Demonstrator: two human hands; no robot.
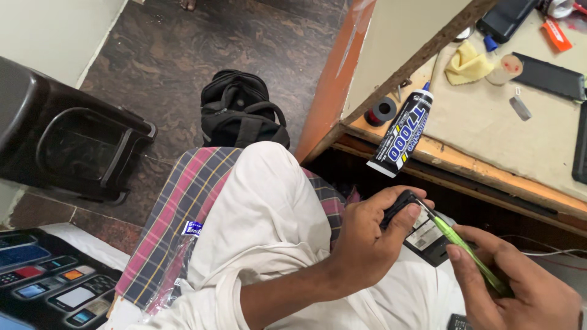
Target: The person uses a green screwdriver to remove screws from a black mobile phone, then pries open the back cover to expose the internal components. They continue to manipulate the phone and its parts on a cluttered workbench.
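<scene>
My left hand [367, 235] grips a small black phone [422, 229] with its back open, held over my lap. My right hand [520, 284] holds a green-handled screwdriver [468, 250], its metal tip resting on the phone's upper edge beside my left thumb. A black, blue and white glue tube [402, 133] lies at the edge of the wooden workbench [489, 165], its tail hanging over the edge above my hands.
On the bench lie a yellow cloth [466, 63], a roll of black tape [382, 111], a beige tape roll [505, 69] and dark phones [550, 74]. A black backpack [243, 110] and a dark plastic chair [67, 134] stand on the floor. A plastic-wrapped checked cloth [183, 226] lies across my lap.
</scene>
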